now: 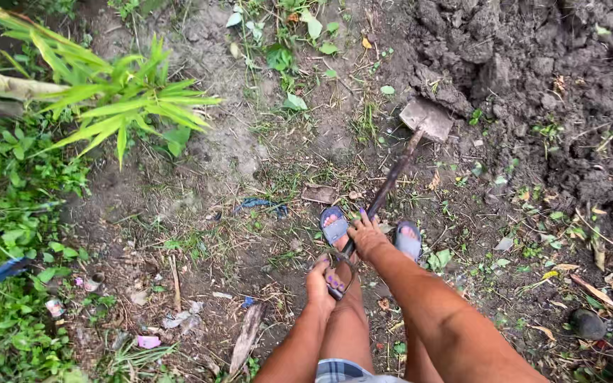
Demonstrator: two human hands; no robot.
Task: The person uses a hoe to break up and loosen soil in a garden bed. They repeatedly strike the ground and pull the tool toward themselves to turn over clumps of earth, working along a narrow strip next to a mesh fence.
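Fingers (pixel 360 221) of the right hand (pixel 367 237) are wrapped around the wooden handle (pixel 389 183) of a hoe, while the left hand (pixel 320 281) is closed on its lower end. The hoe's blade (pixel 426 118) is set on dark turned soil (pixel 533 78) at one o'clock, beyond two sandalled feet (pixel 334 225).

Head view, straight down, standing height

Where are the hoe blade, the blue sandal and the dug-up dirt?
hoe blade (pixel 427 118), head view, middle of the flat metal.
blue sandal (pixel 333 225), head view, its strap.
dug-up dirt (pixel 533 64), head view, clods.
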